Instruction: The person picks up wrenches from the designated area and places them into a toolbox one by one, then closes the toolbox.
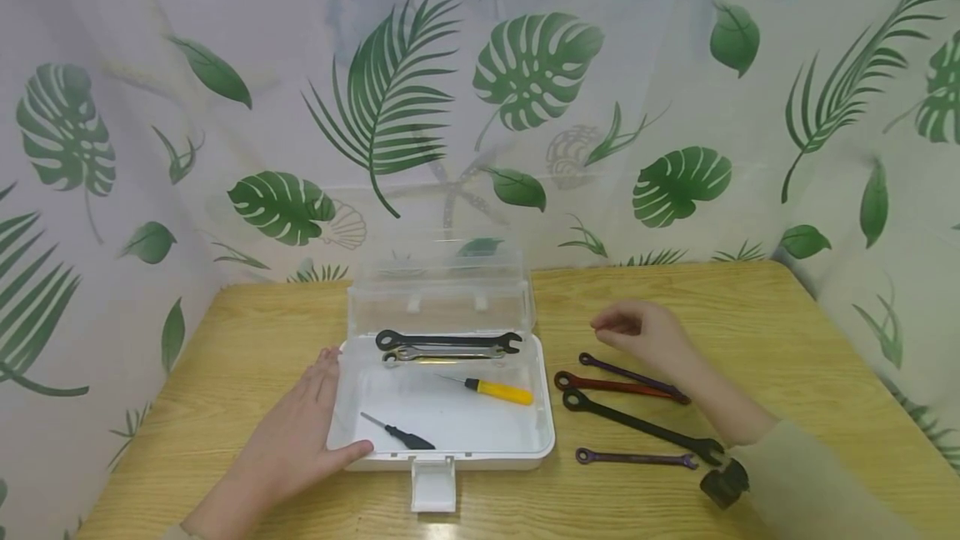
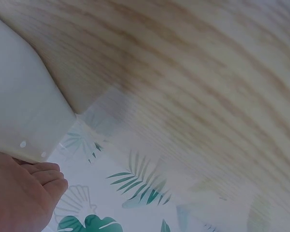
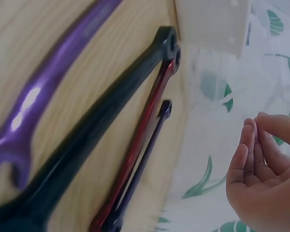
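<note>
White toolbox [image 1: 495, 463] open on the table [image 1: 247, 332], braced at its left.

Head view: left hand [image 1: 296, 427] alongside, fingers extended, thumb spread to the front corner, probably for steadying; yellow screwdriver [image 1: 504, 392] inside; red wrench [image 1: 615, 386] and other wrenches loose at right, likely for easy reach; right hand [image 1: 648, 336] just beyond. Left wrist view: fingers against the toolbox wall. Right wrist view: thumb and fingertips together, nothing visible between, wrenches apart from them.

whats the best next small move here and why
I'd probably lower the right hand to the nearest wrench: that hand appears empty, the wrench lies close by, outside the box, and the left hand touches the box, which could steady it.
</note>
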Demonstrator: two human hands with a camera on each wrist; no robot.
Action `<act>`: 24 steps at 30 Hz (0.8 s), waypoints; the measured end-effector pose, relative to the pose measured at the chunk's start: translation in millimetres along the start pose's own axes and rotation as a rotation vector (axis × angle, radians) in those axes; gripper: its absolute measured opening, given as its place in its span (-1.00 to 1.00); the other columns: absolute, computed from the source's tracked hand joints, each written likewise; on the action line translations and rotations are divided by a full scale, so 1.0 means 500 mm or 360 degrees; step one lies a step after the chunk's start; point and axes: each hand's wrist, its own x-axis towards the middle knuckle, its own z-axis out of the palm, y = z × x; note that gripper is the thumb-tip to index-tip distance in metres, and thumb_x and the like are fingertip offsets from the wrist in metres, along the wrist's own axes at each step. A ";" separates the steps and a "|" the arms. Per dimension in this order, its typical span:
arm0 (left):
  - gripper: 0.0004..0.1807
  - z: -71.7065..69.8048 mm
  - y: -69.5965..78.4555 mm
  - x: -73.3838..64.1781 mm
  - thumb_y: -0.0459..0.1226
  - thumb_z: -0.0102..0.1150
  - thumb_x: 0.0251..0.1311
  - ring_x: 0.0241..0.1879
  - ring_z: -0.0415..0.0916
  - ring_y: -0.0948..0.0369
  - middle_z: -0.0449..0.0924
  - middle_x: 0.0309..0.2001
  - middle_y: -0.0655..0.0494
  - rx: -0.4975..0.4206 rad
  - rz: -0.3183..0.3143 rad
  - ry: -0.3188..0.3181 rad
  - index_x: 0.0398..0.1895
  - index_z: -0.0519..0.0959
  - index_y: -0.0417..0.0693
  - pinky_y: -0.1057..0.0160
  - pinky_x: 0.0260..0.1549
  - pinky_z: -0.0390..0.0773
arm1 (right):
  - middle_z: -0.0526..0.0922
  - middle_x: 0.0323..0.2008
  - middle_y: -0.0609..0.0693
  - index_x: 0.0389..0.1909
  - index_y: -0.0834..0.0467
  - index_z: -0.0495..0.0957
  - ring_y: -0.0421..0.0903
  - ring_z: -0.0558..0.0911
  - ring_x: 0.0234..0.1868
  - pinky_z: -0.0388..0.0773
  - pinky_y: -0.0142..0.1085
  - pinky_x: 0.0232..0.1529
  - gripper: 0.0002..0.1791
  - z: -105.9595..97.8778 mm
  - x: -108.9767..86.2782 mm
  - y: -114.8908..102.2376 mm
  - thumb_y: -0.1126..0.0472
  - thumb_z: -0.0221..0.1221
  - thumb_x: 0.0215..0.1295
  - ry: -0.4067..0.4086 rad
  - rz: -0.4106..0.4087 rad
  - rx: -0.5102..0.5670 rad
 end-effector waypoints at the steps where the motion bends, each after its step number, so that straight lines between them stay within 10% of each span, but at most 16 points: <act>1: 0.33 0.000 0.000 0.000 0.42 0.22 0.22 0.63 0.14 -0.29 0.07 0.64 -0.44 0.0001 0.0002 0.0003 0.59 0.07 -0.56 -0.18 0.57 0.31 | 0.83 -0.11 0.23 -0.04 0.34 0.74 -0.15 0.75 -0.19 0.67 -0.51 -0.19 -0.80 -0.003 -0.003 0.005 0.32 0.34 0.40 0.0009 0.0008 0.0001; 24: 0.35 0.019 -0.006 -0.005 0.44 0.20 0.22 0.65 0.10 -0.26 0.05 0.66 -0.40 0.0017 -0.0005 0.0020 0.61 0.05 -0.52 -0.18 0.58 0.30 | 0.81 -0.10 0.23 0.00 0.38 0.72 -0.24 0.72 -0.22 0.65 -0.49 -0.26 -0.75 -0.007 -0.056 0.118 0.28 0.33 0.45 -0.0015 0.0151 -0.0018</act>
